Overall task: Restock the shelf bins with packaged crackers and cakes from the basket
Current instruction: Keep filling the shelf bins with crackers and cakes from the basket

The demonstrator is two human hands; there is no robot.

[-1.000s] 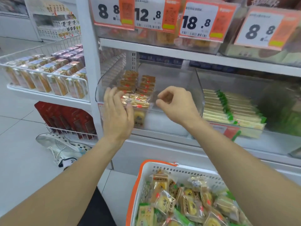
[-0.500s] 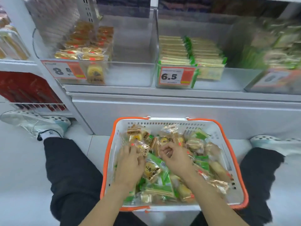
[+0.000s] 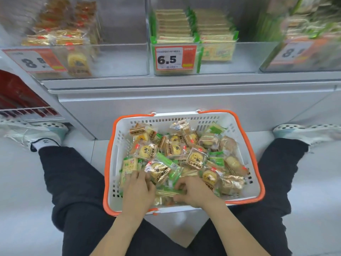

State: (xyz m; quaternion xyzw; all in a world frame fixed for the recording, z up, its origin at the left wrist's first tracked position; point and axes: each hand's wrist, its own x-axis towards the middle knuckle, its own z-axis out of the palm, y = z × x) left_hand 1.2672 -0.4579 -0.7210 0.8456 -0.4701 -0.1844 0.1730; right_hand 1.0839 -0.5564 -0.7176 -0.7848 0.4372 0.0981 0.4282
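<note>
The left hand [image 3: 138, 189] reaches palm-down into the basket [image 3: 257, 189] at its seven o'clock corner, fingers [image 3: 135, 174] fairly straight and slightly spread, resting on the packets; at five o'clock from it, the right hand [image 3: 193, 192] lies knuckles up, fingers curled around a green-edged cracker packet [image 3: 166, 191]; yellow cake packets [image 3: 158, 170] fill the basket, which sits on the floor below the shelf bins [image 3: 129, 58] at twelve o'clock.

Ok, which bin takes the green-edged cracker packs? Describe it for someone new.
On the shelf above the basket, take the middle bin. It holds two neat rows of pale, green-edged packs, and alone carries the 6.5 price tag.
</note>
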